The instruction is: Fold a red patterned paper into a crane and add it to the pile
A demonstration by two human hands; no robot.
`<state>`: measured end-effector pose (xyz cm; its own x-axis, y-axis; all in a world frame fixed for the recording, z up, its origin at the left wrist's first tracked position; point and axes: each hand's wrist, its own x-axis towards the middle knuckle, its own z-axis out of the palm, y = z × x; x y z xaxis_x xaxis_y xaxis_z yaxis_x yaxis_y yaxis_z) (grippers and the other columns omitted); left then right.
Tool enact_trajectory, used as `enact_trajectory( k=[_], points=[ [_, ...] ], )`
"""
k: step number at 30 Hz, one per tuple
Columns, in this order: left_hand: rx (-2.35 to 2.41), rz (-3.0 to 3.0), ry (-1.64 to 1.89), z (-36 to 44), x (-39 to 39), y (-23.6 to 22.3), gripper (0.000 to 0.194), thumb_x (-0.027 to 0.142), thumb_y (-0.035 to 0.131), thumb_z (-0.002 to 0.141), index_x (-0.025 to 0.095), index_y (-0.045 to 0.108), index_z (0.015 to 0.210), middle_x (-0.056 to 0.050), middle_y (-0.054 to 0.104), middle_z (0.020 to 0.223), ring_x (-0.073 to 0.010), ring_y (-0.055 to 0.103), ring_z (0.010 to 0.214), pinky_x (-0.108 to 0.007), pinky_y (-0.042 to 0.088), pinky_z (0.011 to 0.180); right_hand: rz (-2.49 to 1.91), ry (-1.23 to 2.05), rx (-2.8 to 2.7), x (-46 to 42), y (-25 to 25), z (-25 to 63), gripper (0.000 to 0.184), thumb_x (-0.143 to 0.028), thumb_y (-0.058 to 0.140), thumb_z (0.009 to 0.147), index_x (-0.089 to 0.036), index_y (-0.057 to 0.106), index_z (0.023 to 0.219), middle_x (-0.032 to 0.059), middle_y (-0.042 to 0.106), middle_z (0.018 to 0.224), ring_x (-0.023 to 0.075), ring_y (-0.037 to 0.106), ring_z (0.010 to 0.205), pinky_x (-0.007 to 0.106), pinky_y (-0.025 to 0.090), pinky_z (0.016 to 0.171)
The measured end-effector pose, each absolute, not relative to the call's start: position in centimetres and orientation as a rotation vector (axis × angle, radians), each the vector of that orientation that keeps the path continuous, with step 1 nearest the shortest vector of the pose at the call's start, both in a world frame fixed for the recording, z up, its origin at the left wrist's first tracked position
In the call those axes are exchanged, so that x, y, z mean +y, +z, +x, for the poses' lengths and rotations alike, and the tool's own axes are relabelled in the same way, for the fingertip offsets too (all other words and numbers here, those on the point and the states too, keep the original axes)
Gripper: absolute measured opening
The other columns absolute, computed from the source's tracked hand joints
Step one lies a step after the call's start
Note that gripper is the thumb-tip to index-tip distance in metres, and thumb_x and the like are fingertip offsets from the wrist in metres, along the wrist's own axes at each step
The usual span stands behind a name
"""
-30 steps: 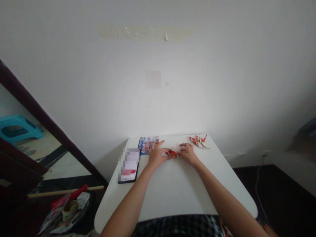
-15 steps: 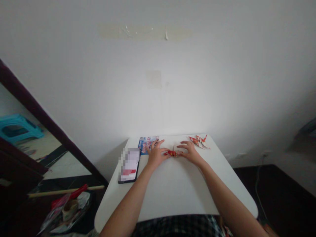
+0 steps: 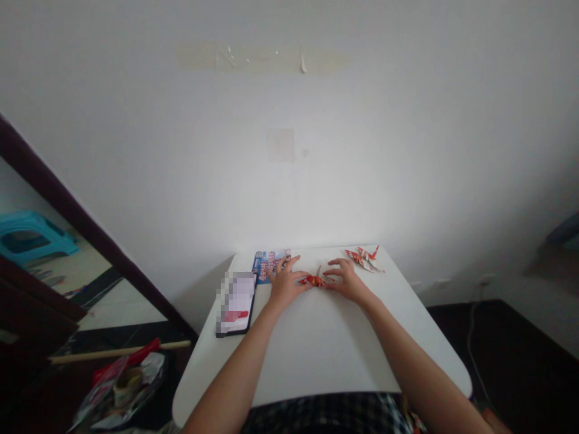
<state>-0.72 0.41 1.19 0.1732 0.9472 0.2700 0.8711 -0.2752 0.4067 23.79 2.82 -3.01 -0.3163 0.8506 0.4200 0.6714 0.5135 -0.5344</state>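
Between my hands, low over the white table (image 3: 323,355), is a folded paper crane (image 3: 316,281) in red with pale parts, one thin point sticking up. My left hand (image 3: 284,286) pinches its left end between thumb and index finger, the other fingers spread above a blue printed leaflet (image 3: 266,265). At the crane's right end, the thumb and index finger of my right hand (image 3: 351,283) close on the paper. More folded red and white paper cranes (image 3: 363,258) lie beyond my right hand; they overlap.
A phone (image 3: 239,301) with a lit screen lies at the table's left side. The wall (image 3: 344,193) rises right behind the table. Left on the floor are a bag of odds and ends (image 3: 129,386) and a wooden stick (image 3: 117,351); a mirror reflects a blue stool (image 3: 34,232).
My right thumb and fingers have shifted slightly on the crane's right end, and its upright point leans a little more to the right. My left hand keeps its hold.
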Motion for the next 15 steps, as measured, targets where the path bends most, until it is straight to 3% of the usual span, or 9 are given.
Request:
enact_trajectory(
  k=[6,10,15],
  points=[
    [1.817,2.274,0.701,-0.7,0.6,0.6,0.026,0.052,0.080,0.081,0.047,0.080,0.106,0.004,0.049,0.160,-0.0413,0.031,0.150,-0.083,0.012,0.116,-1.231,0.310,-2.076,2.8,-3.3,23.8,0.024,-0.033,0.084,0.080,-0.028,0.081,0.103,0.0106,0.061,0.130,0.0291,0.052,0.128,0.049,0.044,0.112],
    [1.857,2.240,0.683,-0.7,0.7,0.3,0.041,0.049,0.082,0.080,0.048,0.075,0.120,-0.001,0.049,0.160,-0.0410,0.032,0.150,-0.083,0.015,0.117,-1.260,0.294,-2.026,2.7,-2.8,23.8,0.023,-0.038,0.079,0.085,-0.024,0.079,0.103,0.0110,0.064,0.126,0.0262,0.058,0.122,0.044,0.047,0.109],
    [1.892,2.219,0.672,-0.7,0.7,0.3,0.045,0.046,0.080,0.082,0.046,0.072,0.126,-0.003,0.051,0.159,-0.0411,0.032,0.151,-0.084,0.013,0.117,-1.640,0.222,-1.907,2.1,-1.0,23.9,0.029,-0.043,0.066,0.093,-0.022,0.077,0.110,0.0093,0.072,0.114,0.0236,0.066,0.110,0.035,0.051,0.097]
  ],
)
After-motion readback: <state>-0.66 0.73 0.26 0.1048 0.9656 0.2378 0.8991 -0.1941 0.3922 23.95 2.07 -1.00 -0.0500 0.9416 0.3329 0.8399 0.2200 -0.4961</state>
